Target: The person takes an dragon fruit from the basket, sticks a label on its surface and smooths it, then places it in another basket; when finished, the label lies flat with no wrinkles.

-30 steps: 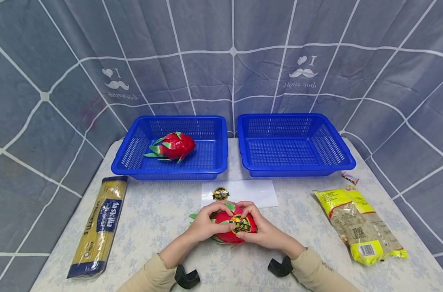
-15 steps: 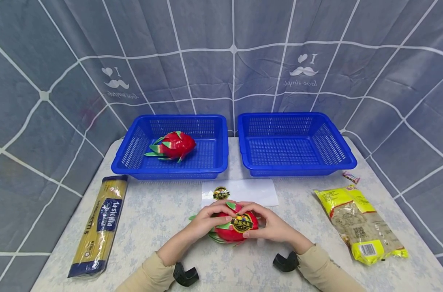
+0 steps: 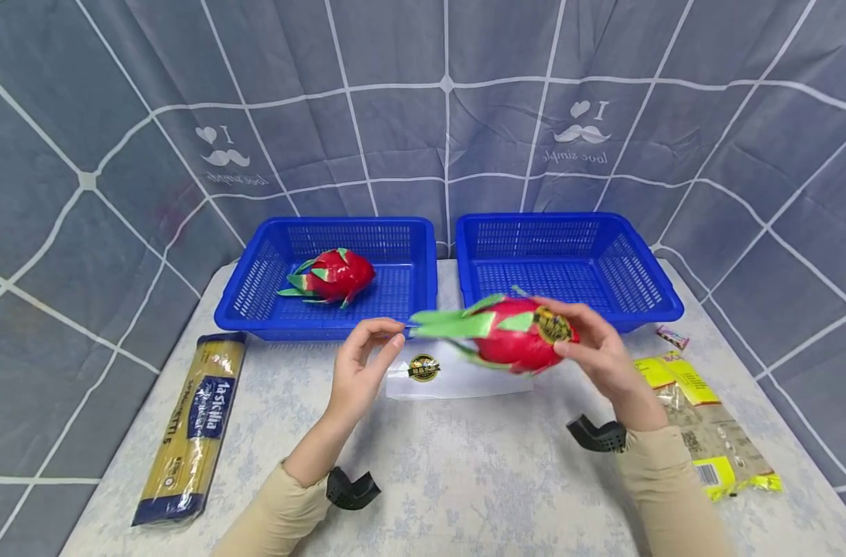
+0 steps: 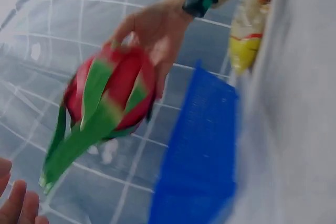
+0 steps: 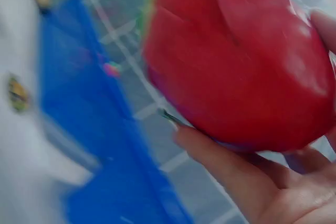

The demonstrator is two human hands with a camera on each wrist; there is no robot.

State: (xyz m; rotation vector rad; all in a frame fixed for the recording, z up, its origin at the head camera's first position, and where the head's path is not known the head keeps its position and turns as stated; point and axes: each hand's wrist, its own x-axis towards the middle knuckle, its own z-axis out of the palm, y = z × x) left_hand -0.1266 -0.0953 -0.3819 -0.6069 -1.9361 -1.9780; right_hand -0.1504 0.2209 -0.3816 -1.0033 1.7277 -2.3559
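My right hand (image 3: pixel 607 363) grips the round end of a red dragon fruit (image 3: pixel 509 336), lifted above the table in front of the right basket. Its green leaves point left, and a black-and-gold round sticker (image 3: pixel 552 325) shows near the held end. In the left wrist view the dragon fruit (image 4: pixel 113 90) hangs from the right hand's fingers. The left hand (image 3: pixel 363 363) is raised by the leaf tips with loosely bent fingers, holding nothing. Below lies a white paper strip (image 3: pixel 478 384) bearing another sticker (image 3: pixel 424 368).
A second dragon fruit (image 3: pixel 340 277) lies in the left blue basket (image 3: pixel 402 294). Beside it stands the right blue basket (image 3: pixel 527 275). Packaged spaghetti (image 3: pixel 189 433) lies at left; a yellow-and-clear food bag (image 3: pixel 725 441) and a small wrapped candy (image 3: pixel 672 336) are at right.
The right hand has lifted the dragon fruit off the table, up and to the right. The left hand has let go of it and moved up and left.
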